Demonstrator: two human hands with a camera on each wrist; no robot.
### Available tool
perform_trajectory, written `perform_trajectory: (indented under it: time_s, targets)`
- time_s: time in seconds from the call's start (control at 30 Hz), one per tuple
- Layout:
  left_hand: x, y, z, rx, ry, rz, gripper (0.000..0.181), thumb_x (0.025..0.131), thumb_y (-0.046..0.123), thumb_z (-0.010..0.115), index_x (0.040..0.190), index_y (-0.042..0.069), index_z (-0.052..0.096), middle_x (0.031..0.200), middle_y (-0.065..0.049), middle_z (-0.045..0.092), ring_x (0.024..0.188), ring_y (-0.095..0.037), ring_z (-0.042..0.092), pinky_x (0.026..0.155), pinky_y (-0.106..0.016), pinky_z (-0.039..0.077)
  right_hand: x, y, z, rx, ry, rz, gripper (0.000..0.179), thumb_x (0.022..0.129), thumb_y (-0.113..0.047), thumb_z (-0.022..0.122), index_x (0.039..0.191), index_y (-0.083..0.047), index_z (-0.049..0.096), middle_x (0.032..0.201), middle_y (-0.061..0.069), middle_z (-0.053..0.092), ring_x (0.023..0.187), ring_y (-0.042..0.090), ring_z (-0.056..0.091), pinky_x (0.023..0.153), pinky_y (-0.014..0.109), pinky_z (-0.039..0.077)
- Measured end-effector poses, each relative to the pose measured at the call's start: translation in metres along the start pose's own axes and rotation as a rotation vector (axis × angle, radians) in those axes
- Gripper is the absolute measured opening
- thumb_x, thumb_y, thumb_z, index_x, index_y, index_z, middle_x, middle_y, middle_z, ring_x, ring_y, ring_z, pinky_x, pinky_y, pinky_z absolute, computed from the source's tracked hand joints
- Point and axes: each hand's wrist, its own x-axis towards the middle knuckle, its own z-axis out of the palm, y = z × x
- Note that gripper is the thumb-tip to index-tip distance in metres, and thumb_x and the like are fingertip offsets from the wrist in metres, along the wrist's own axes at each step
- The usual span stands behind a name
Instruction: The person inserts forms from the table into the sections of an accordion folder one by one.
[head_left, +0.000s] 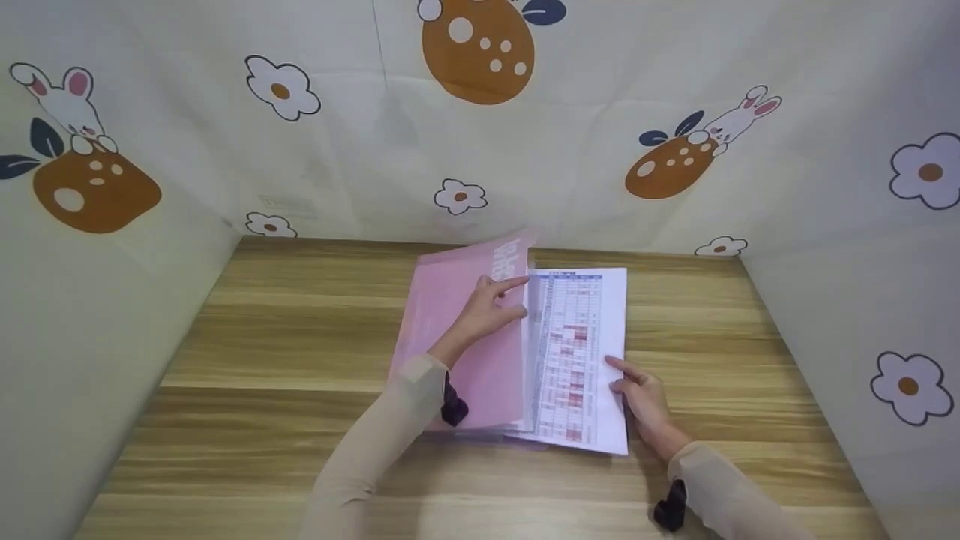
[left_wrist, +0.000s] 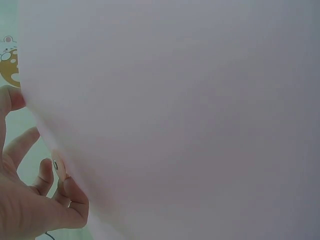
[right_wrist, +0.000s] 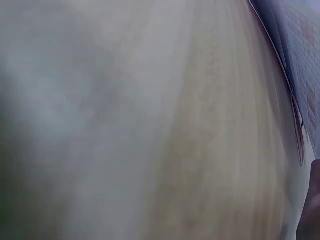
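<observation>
A pink folder [head_left: 442,300] with white lettering near its top right corner lies at the middle of the table, its cover partly lifted. Along the cover's right edge, my left hand [head_left: 484,311] grips it between thumb and fingers; in the left wrist view the pale pink cover [left_wrist: 175,100] fills most of the picture beside that hand [left_wrist: 30,205]. A white sheet printed with a table [head_left: 581,307], some cells red, sticks out to the right from under the cover. My right hand [head_left: 646,405] pinches the sheet's right edge. Only a bit of that hand [right_wrist: 310,210] shows in the right wrist view.
The wood-grain table [head_left: 277,337] extends on both sides of the folder. Behind and at both sides hangs a pale cloth [head_left: 360,150] printed with rabbits, oranges and flowers. Each wrist carries a small black device [head_left: 453,405].
</observation>
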Motion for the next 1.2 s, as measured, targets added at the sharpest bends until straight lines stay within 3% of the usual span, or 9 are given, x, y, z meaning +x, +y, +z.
perform_trajectory:
  time_s: [0.47,0.67,1.03,1.2]
  targets:
    - [-0.002,0.002,-0.001,0.011,0.010,0.042,0.052,0.072,0.018,0.064,0.123,0.018,0.054,0.095,-0.009,0.039,0.091,-0.021,0.039,0.072,-0.030,0.035,0.008,-0.008,0.024,-0.010,-0.075,-0.022,0.044,0.071,0.010,0.050,0.115,0.006,0.055,0.118,0.020,0.051,0.095,0.021,0.049,0.069,0.022,0.041]
    - [-0.002,0.002,0.000,0.017,0.016,0.043,0.052,0.071,0.018,0.064,0.122,0.018,0.055,0.092,-0.008,0.038,0.089,-0.021,0.039,0.072,-0.030,0.034,0.011,-0.009,0.034,0.024,-0.111,0.016,0.046,0.070,0.011,0.048,0.115,0.005,0.056,0.119,0.018,0.050,0.095,0.021,0.049,0.069,0.025,0.043]
    - [0.000,0.000,0.000,0.039,0.006,0.036,0.052,0.072,0.020,0.064,0.123,0.019,0.054,0.094,-0.008,0.039,0.089,-0.021,0.039,0.071,-0.029,0.034,0.012,-0.010,0.052,0.072,-0.149,0.011,0.046,0.070,0.011,0.048,0.114,0.005,0.056,0.096,0.016,0.058,0.072,0.018,0.055,0.058,0.027,0.045]
    - [0.000,0.000,0.000,0.027,0.004,0.042,0.051,0.073,0.020,0.064,0.123,0.019,0.054,0.094,-0.008,0.039,0.089,-0.021,0.039,0.070,-0.029,0.034,0.013,-0.009,0.060,0.070,-0.160,-0.006,0.045,0.069,0.012,0.048,0.112,0.005,0.057,0.095,0.015,0.058,0.071,0.016,0.054,0.058,0.026,0.044]
